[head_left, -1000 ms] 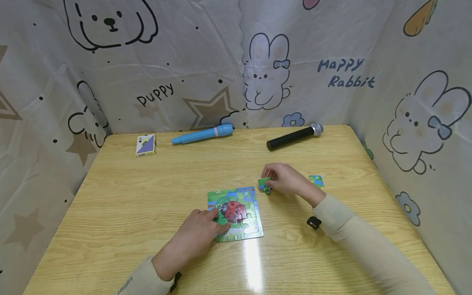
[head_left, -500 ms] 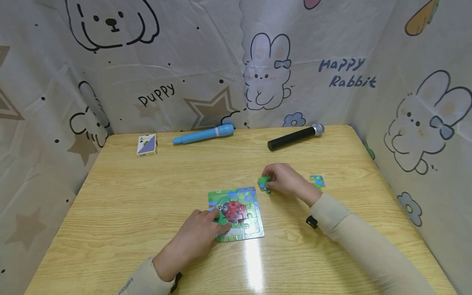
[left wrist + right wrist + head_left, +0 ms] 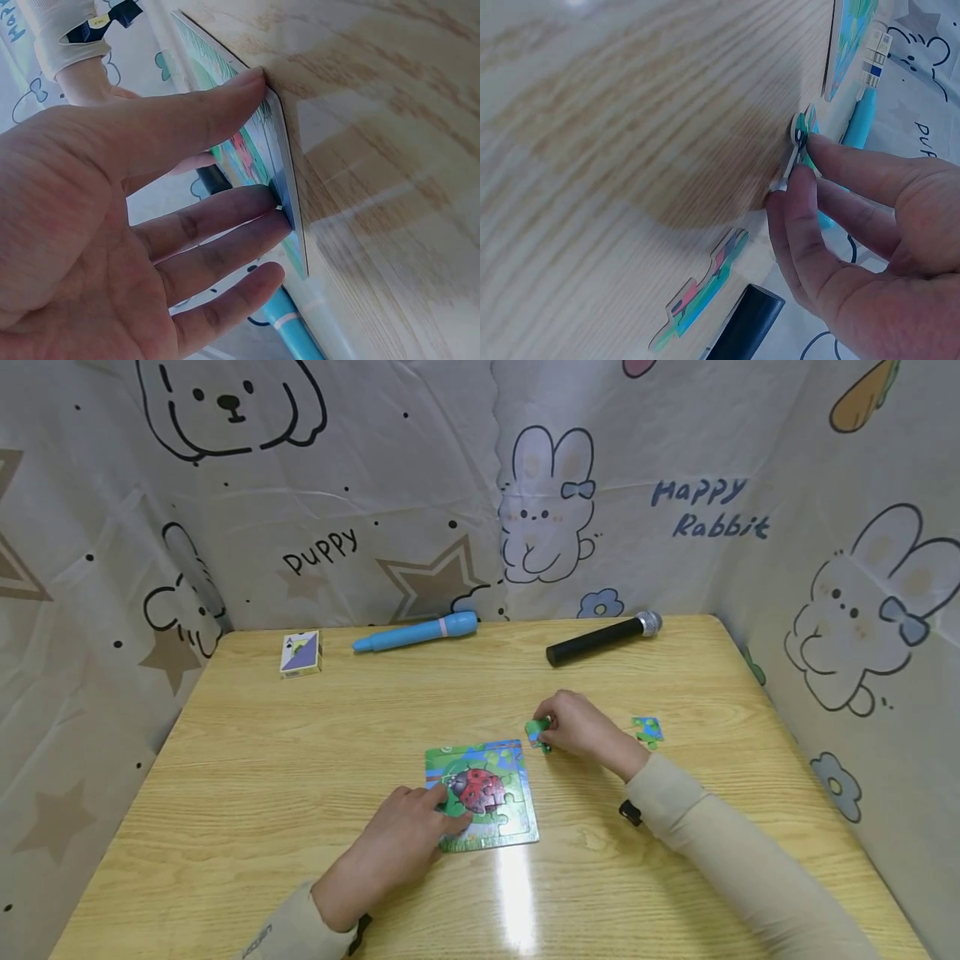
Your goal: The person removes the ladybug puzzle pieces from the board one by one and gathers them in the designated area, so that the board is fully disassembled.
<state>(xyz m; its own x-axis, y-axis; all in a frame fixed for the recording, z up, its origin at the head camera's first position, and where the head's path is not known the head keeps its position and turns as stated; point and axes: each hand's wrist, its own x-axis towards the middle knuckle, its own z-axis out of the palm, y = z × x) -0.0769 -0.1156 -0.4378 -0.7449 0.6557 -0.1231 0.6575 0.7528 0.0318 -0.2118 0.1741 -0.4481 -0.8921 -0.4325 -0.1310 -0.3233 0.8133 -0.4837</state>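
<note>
A ladybug jigsaw puzzle (image 3: 480, 793) lies in its flat square tray on the table; pale areas show at its right side. My left hand (image 3: 401, 827) rests on the puzzle's left part. In the left wrist view its thumb and fingers are extended, with fingertips touching the puzzle's surface and edge. Beyond the puzzle's upper right corner, my right hand (image 3: 577, 724) pinches a green and blue puzzle piece (image 3: 534, 732). The right wrist view shows this piece (image 3: 804, 133) between thumb and fingertips, low over the tabletop. Part of it is hidden by the fingers.
Green and blue loose puzzle material (image 3: 647, 730) lies right of my right hand. Along the table's back are a card box (image 3: 301, 653), a blue microphone-shaped pen (image 3: 415, 632) and a black microphone (image 3: 603, 639). Printed cloth walls (image 3: 420, 485) border the table.
The pinched piece has turned slightly in my right fingers, staying near the same spot. My right wrist has shifted a little left, showing more of the loose material. My left hand stays on the puzzle.
</note>
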